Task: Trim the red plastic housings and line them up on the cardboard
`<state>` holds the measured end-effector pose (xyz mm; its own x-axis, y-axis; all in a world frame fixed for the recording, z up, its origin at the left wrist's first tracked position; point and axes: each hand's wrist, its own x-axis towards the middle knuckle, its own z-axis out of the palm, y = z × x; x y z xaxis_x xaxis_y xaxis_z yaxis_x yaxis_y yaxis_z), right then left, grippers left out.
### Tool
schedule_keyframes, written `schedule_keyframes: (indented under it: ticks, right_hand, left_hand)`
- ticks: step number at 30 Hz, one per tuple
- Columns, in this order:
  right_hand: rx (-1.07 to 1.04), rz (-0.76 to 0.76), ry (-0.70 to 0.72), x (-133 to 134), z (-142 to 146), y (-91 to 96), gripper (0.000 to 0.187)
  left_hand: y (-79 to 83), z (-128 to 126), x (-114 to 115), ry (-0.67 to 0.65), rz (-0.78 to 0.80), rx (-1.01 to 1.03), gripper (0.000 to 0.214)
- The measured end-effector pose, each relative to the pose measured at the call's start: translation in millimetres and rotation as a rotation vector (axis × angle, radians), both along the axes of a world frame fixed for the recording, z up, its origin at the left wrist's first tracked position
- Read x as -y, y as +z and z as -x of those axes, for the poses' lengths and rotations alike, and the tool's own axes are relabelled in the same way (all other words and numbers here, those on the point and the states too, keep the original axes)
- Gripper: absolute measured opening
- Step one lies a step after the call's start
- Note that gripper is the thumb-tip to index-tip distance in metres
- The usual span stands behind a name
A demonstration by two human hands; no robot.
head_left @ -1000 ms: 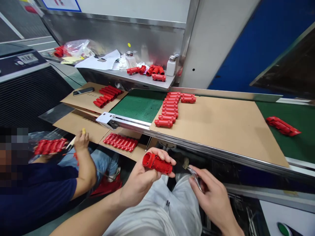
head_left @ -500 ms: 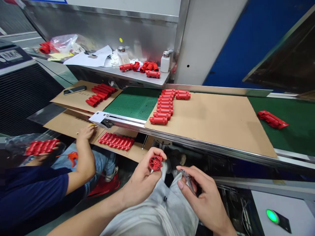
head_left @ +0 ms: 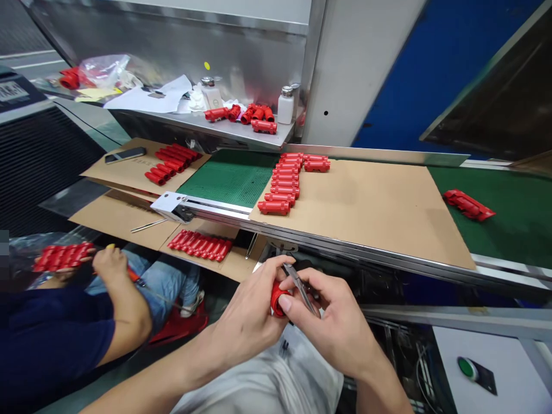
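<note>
My left hand (head_left: 254,302) is closed around a red cylindrical plastic housing (head_left: 278,301), its open round end partly covered by fingers. In my right hand (head_left: 334,319), a slim grey metal tool (head_left: 299,287) is gripped, its exact kind unclear. Its upper end reaches the left fingertips, just above the housing. My right thumb and a finger also touch the housing's rim, and both hands meet in front of my lap. Beyond them, red housings (head_left: 284,183) lie in a column on a cardboard sheet (head_left: 371,213).
A metal-edged conveyor (head_left: 233,178) runs across in front. At left, a co-worker's hand (head_left: 111,263) is near red housings (head_left: 64,257). More housings (head_left: 200,245) lie on the lower cardboard. White bottles (head_left: 285,105) stand on the shelf; a green button (head_left: 468,368) is at right.
My right hand has moved left with the metal tool and now meets the housing. The left hand has turned the housing. The co-worker's hand has drawn back from the cardboard, leaving tweezers there.
</note>
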<state>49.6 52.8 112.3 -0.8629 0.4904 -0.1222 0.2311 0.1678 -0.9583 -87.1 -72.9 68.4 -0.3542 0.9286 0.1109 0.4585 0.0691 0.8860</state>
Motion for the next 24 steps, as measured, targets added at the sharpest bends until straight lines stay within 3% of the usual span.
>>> schedule_keyframes:
  ticks: [4,12,19,24]
  right_hand:
    - [-0.027,-0.031,-0.014,0.7,1.0,-13.3,0.011]
    - [-0.102,0.082,0.03,-3.8,6.8,-34.2,0.015]
    - [-0.147,0.103,-0.01,0.9,6.0,-30.0,0.018]
    - [-0.121,0.108,-0.184,11.2,-2.8,-20.2,0.03]
  left_hand:
    - [-2.5,2.5,0.0,-0.006,0.053,-0.016,0.071]
    - [-2.6,2.6,-2.7,0.014,0.155,0.043,0.07]
    - [-2.1,13.4,-1.7,0.063,0.126,-0.021,0.072]
    - [-4.6,19.2,-4.1,0.146,0.019,-0.206,0.076]
